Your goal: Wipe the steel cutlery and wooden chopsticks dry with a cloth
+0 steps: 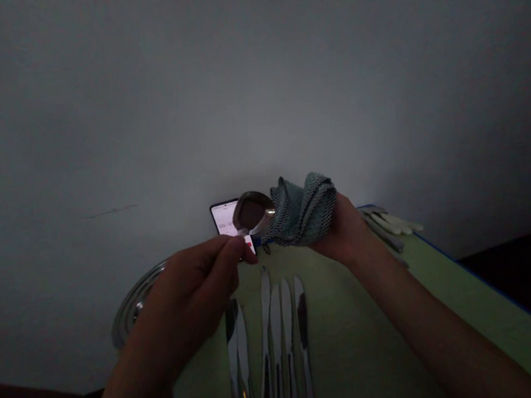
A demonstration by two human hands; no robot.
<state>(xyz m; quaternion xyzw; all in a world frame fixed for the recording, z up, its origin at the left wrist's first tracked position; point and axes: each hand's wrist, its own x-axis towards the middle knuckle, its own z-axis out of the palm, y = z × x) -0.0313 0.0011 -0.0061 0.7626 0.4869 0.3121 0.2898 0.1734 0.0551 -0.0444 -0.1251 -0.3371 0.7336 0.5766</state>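
While seen in dim light, nearest on the pale green tabletop with blue edging (352,337), slim silver metal knives (288,333), laid lengthwise side by side. Above them, pinching a shiny oval metal spoon (253,212) with the left hand (198,283); with the right hand (346,234), gripping a bunched grey-green woven cloth (303,210) against the spoon. Further, at the left, a round metal dish (124,315), partly hidden; at the right, a loose heap of pale and grey utensils (387,228). Behind the spoon, a dark-framed phone (225,216) with lit screen. Farthest, a plain grey wall (250,83), bearing a thin dark mark (110,211).

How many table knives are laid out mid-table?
6 table knives: two close together on the left, four in a row to their right. The left hand may hide more.
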